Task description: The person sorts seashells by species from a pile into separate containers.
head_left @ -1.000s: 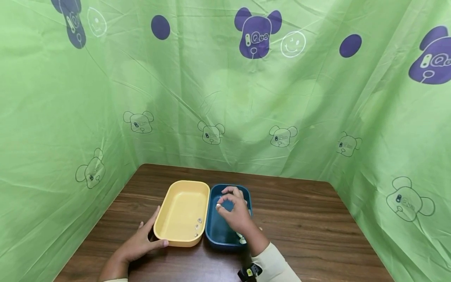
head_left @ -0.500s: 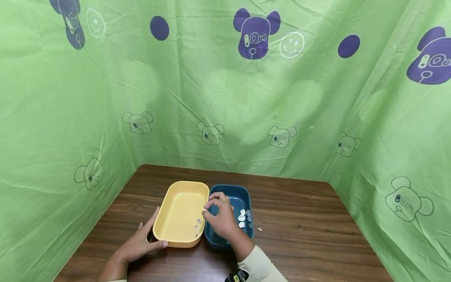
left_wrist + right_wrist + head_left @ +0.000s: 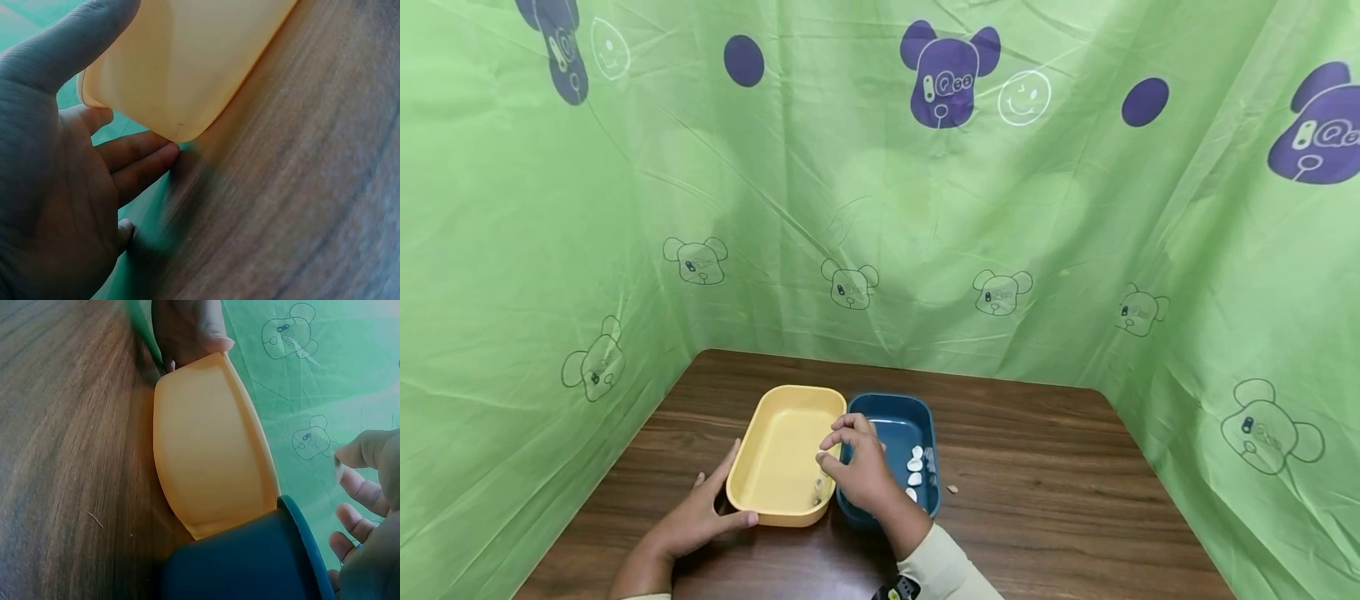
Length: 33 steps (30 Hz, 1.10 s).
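Note:
My left hand (image 3: 702, 515) holds the near-left corner of a yellow plastic bin (image 3: 782, 433), its thumb against the near wall and its fingers along the left side. Over the right edge of that bin, my right hand (image 3: 863, 472) pinches a small pale shell (image 3: 339, 467) between thumb and index finger, the other fingers loosely bent. A few small shells (image 3: 817, 484) lie inside the yellow bin near its right wall. Several white shells (image 3: 914, 465) sit in the dark blue bin (image 3: 891, 398), which the right hand and forearm partly cover.
Both bins stand side by side on a brown wood-grain table (image 3: 1037, 475). A small tan piece (image 3: 952, 488) lies right of the blue bin. Green printed cloth (image 3: 887, 192) hangs behind the table and along its sides.
My right hand has moved left from above the blue bin to the yellow bin's right edge, still pinching the small shell. More white shells show in the blue bin. The left hand stays put.

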Available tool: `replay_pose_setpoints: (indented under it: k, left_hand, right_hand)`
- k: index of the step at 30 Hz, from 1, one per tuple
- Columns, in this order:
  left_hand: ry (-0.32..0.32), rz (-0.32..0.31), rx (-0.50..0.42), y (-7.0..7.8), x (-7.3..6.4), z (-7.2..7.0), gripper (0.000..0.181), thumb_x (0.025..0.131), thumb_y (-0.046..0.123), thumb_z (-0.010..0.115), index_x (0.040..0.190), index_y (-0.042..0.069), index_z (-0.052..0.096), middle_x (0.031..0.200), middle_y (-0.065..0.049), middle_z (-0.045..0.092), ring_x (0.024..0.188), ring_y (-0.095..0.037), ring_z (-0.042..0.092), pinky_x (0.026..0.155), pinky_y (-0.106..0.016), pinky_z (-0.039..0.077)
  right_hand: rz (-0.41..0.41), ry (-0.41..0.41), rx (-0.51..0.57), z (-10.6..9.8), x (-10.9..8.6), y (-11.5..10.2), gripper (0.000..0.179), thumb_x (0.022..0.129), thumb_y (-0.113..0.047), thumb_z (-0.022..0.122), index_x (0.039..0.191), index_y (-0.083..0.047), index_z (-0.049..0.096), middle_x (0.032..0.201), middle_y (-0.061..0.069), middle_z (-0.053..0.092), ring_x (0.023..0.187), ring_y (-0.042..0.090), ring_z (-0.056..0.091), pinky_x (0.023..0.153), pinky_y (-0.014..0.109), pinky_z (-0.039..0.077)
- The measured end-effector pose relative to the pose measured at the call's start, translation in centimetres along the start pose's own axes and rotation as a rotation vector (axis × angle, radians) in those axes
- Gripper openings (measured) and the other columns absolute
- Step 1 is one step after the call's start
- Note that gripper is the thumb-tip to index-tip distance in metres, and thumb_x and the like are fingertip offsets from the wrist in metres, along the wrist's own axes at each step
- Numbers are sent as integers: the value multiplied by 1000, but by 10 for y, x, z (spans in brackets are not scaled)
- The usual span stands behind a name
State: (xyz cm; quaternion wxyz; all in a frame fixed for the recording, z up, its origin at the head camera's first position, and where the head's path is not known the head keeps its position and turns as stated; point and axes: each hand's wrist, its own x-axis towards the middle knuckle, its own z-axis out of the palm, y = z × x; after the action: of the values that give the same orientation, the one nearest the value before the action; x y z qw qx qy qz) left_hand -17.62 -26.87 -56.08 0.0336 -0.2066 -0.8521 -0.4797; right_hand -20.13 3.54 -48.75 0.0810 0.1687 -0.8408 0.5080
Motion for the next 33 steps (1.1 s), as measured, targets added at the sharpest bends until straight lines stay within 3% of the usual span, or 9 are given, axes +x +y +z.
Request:
replay_pose_setpoints:
  k: [8,14,19,27,33]
  left_hand:
    - [-2,-6,21,1,-1,0,122,83,24,91,177,14,14,176,-32,27,153,-64,27,118,-94,0]
    - [3,-6,20,2,-1,0,122,83,25,91,177,16,15,176,-31,29,152,-64,28,119,-94,0]
    - [3,-4,18,2,0,0,121,83,24,91,177,16,15,176,-31,29,151,-64,28,119,-93,0]
    - [-3,-7,21,2,1,-1,122,83,25,91,178,17,14,176,-31,28,151,-64,29,119,-93,0]
    - [-6,-10,18,1,1,0,122,83,24,91,178,17,14,176,-31,27,152,-64,27,119,-93,-1]
  right_hand:
    - [9,-8,-16,-2,-1,-2,12,96,-16,82,104,-7,82,130,6,63,130,26,49,106,59,33]
    - [31,6,4,-5,0,1,15,97,-15,82,106,-4,81,130,6,63,133,28,49,110,69,29]
    - [39,26,3,-9,0,4,10,96,-16,83,104,-10,82,130,5,63,134,28,49,112,72,28]
    - [57,56,-18,-21,0,7,10,97,-18,83,104,-11,83,131,4,64,132,25,50,112,65,32]
    - [75,64,-42,-33,-3,11,13,99,-22,82,107,-12,83,134,1,63,133,23,49,109,55,45]
